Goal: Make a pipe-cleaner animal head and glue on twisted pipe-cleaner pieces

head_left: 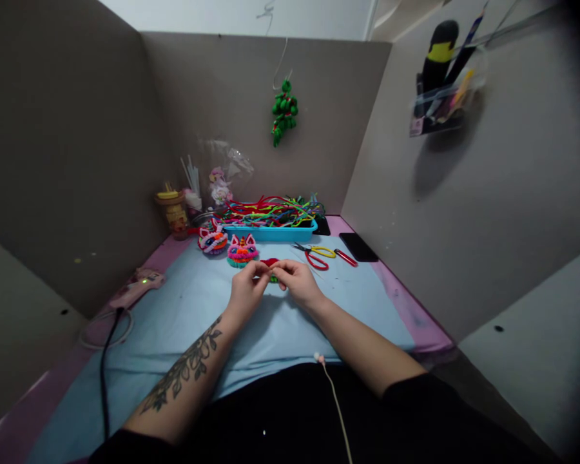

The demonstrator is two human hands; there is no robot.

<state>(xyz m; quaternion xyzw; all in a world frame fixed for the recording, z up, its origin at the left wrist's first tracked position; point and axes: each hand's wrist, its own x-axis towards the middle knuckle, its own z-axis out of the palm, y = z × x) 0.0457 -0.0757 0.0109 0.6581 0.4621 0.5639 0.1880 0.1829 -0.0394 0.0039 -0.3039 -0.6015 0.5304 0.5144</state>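
Both my hands meet over the light blue mat [188,309] at the middle of the desk. My left hand [247,288] and my right hand [296,281] are closed in pinches on a small red and green pipe-cleaner piece [271,264] held between their fingertips. Just beyond the hands stand two fuzzy animal-head figures, a pink one [242,251] and an orange and white one [213,240]. Behind them a blue tray [270,232] holds several coloured pipe cleaners.
Yellow-handled scissors [321,251], red pliers [344,257] and a black phone [358,247] lie to the right. A pink glue gun [135,287] with a black cord sits at the left. A green pipe-cleaner ornament [283,113] hangs on the back wall. Grey partitions enclose the desk.
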